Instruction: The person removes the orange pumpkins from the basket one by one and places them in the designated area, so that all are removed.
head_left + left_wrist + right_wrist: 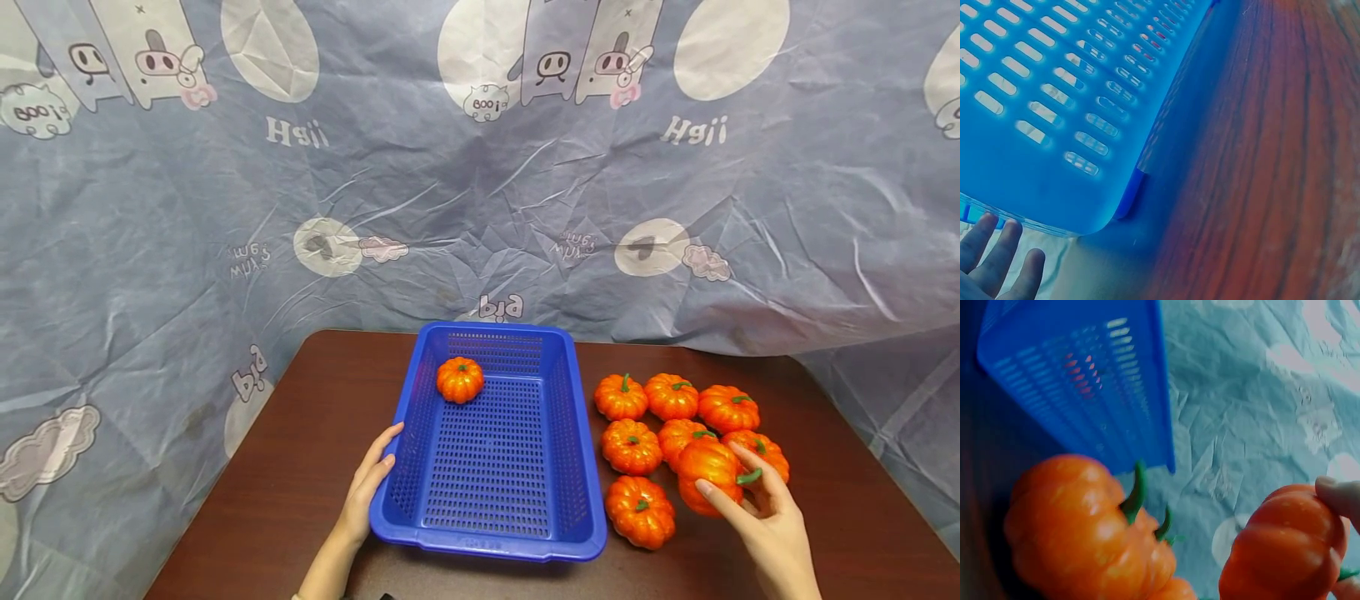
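Just above the table on the right, my right hand [776,521] holds an orange toy pumpkin [709,477] between thumb and fingers, its green stem pointing right. In the right wrist view the same pumpkin [1288,547] shows at lower right, with a fingertip on top. My left hand [363,487] rests against the left side of a blue plastic basket [491,546], fingers extended at its rim; the left wrist view shows those fingers [1007,253] by the basket's edge. One pumpkin [460,380] lies inside the basket, toward its far left corner.
Several more pumpkins [632,447] cluster on the brown table [277,467] to the basket's right, one [641,512] close to its near right corner. A patterned grey-blue cloth [450,242] hangs behind the table and along its sides.
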{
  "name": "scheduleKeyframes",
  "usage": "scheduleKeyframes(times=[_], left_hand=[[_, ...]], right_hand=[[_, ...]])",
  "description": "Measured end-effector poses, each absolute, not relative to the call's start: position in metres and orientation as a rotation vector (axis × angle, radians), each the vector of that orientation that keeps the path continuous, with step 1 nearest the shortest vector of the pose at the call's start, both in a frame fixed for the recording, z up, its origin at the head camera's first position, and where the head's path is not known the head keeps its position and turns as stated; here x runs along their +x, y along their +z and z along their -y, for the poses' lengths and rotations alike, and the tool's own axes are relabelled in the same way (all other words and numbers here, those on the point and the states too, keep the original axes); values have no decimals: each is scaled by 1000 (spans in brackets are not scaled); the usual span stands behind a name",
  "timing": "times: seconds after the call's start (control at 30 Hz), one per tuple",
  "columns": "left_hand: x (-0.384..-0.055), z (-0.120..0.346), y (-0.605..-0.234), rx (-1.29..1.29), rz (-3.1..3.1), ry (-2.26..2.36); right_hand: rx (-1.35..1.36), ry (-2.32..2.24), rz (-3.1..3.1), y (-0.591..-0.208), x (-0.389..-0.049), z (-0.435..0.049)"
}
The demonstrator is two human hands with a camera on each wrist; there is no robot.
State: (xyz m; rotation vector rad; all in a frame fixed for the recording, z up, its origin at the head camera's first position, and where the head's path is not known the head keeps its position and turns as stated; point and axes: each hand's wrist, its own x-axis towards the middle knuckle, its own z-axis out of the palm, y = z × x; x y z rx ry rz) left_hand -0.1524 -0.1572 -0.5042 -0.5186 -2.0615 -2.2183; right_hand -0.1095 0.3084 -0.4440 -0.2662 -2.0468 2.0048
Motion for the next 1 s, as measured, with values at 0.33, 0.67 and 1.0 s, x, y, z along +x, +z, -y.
scheduleKeyframes(times=[0.33,0.67,1.0], left_hand=[[-152,156,-505,-491,2076,-2200],[-153,156,-504,-472,2098,-2158],[-152,156,-504,-468,2110,-2127]], right_hand=[[-468,1728,2236,-475,-105,-321],[-612,1349,2658,-487,-112,-330],[-480,1317,2713,-488,-116,-328]])
